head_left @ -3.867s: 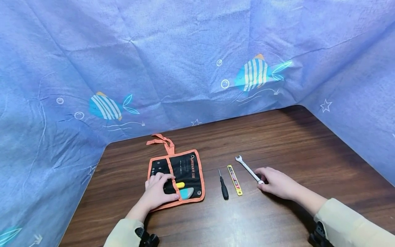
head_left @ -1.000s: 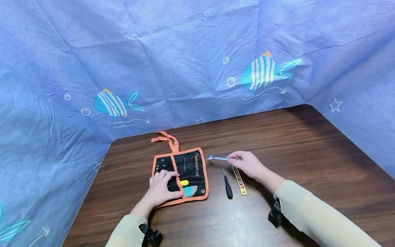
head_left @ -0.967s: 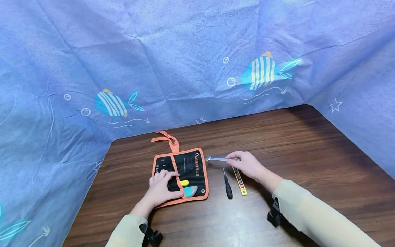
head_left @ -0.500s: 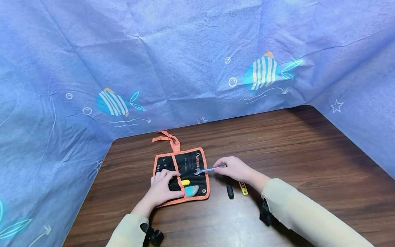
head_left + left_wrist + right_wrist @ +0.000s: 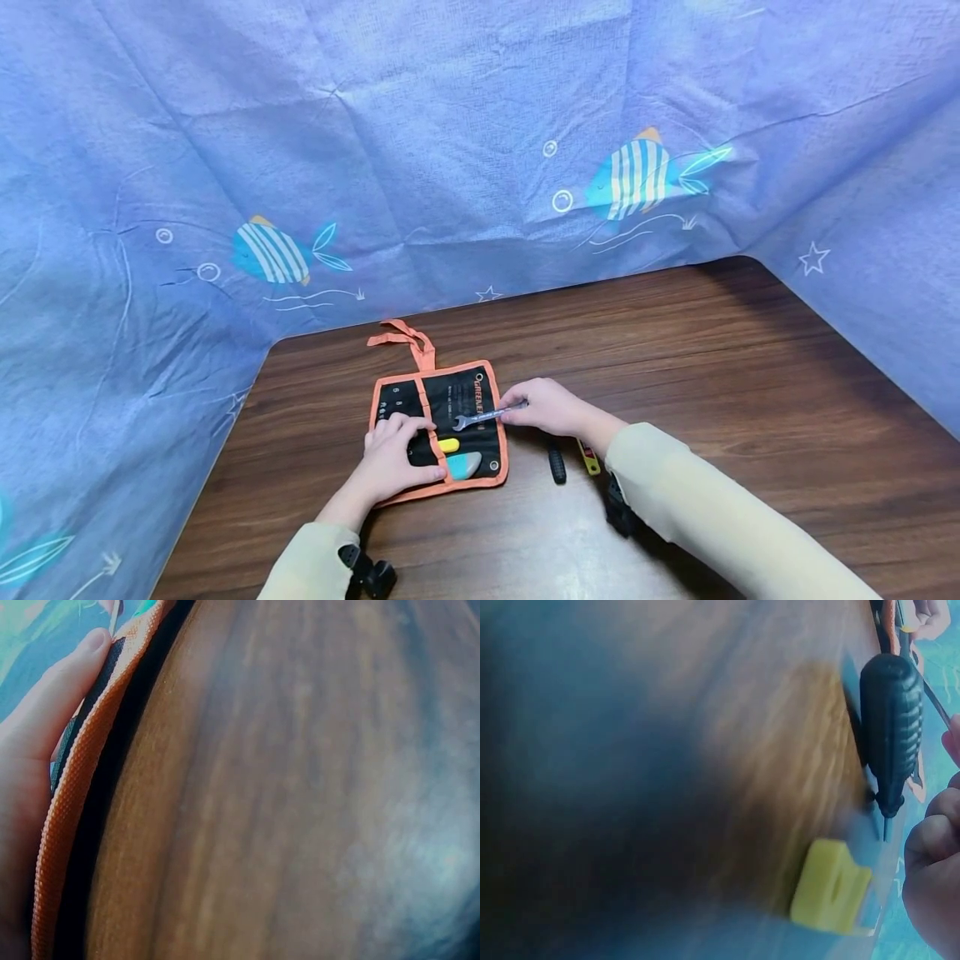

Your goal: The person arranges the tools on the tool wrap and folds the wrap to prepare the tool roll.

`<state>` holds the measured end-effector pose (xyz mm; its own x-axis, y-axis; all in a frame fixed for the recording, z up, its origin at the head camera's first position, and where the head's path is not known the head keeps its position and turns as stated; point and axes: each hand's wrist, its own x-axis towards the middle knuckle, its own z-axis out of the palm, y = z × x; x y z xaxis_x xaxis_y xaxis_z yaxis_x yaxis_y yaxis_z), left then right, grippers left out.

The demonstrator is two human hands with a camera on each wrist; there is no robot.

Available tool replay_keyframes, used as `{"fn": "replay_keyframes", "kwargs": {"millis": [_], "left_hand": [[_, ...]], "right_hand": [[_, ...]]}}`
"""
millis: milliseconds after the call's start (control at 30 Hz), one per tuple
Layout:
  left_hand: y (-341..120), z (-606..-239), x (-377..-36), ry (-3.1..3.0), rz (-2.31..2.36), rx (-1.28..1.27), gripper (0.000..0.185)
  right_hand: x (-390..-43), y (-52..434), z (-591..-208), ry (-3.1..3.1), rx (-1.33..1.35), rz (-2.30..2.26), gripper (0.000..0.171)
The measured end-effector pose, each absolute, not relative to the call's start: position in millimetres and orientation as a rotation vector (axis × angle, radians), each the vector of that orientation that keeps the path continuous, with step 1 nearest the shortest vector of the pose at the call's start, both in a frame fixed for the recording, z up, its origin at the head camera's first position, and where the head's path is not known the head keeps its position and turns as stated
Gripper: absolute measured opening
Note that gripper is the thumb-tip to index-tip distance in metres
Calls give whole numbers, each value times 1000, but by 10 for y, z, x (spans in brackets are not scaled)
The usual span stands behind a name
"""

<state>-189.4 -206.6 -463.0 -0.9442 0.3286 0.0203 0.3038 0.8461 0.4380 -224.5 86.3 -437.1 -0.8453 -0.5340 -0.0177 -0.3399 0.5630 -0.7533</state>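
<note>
In the head view a black tool roll (image 5: 450, 400) with orange trim lies flat, its cloth ties at the far side. My left hand (image 5: 390, 454) rests on its left half, thumb and fingers spread along the orange pocket edge. The left wrist view has the thumb (image 5: 56, 701) against the cloth. A yellow-ended tool (image 5: 448, 445) and a teal-and-grey handle (image 5: 463, 465) stick out of the pockets. My right hand (image 5: 543, 407) pinches a silver wrench (image 5: 480, 417) near one end. The wrench's open jaw hangs over the roll, pointing left toward the pockets.
Right of the roll, partly under my right hand, lie a black-handled screwdriver (image 5: 557, 465) and a yellow flat tool (image 5: 589, 458), perhaps a boxed or marked strip. Both show close in the right wrist view. A blue fish-print curtain (image 5: 465, 150) borders the wooden table (image 5: 675, 333).
My right hand has lifted the wrench from the table's right side, turned it sideways and carried it left over the roll. My left hand has stayed on the roll.
</note>
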Motion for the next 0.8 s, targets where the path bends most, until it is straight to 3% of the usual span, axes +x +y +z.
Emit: {"fn": "replay_keyframes", "kwargs": {"millis": [800], "left_hand": [[-2082,-4646,-1902,2964,694,529,63]], "right_hand": [[-2319,618,-4362,2574,-880,-996,15]]}}
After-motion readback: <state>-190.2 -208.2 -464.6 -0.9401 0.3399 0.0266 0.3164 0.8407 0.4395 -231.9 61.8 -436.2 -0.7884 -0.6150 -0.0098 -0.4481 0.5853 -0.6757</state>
